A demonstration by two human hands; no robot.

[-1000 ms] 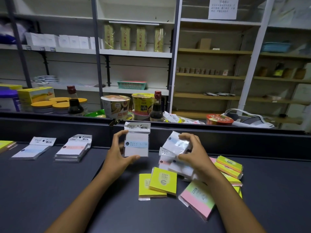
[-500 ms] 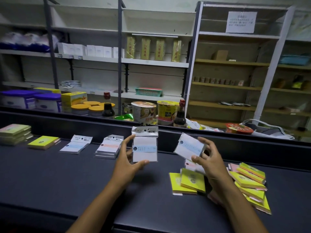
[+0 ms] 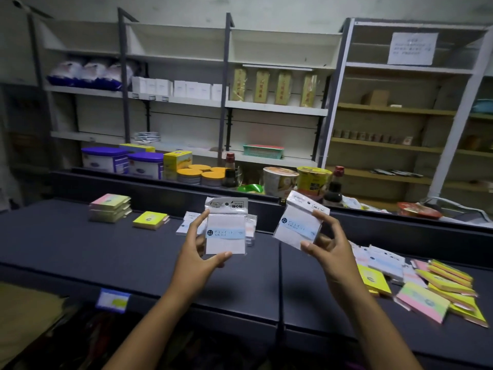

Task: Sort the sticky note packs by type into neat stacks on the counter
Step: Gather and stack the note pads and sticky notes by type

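My left hand point(image 3: 198, 252) holds a white sticky note pack with a blue band point(image 3: 226, 231) upright above the dark counter point(image 3: 80, 249). My right hand point(image 3: 329, 248) grips a second white blue-band pack point(image 3: 297, 225), tilted. Behind the left pack lie two sorted white piles point(image 3: 249, 228), partly hidden. Further left sit a yellow pad point(image 3: 150, 219) and a stack of pastel packs point(image 3: 110, 208). To the right lies an unsorted heap of white, yellow and pink-green packs point(image 3: 426, 284).
A raised dark ledge point(image 3: 149, 192) runs along the counter's back, with tubs, jars, bottles and cup noodles behind it. Shelving fills the back wall. A small blue label point(image 3: 112, 300) hangs on the counter's front edge.
My right hand lifted a white pack from the heap and brought it up beside the left pack. The view swung left, bringing the yellow pad and pastel stack into sight.
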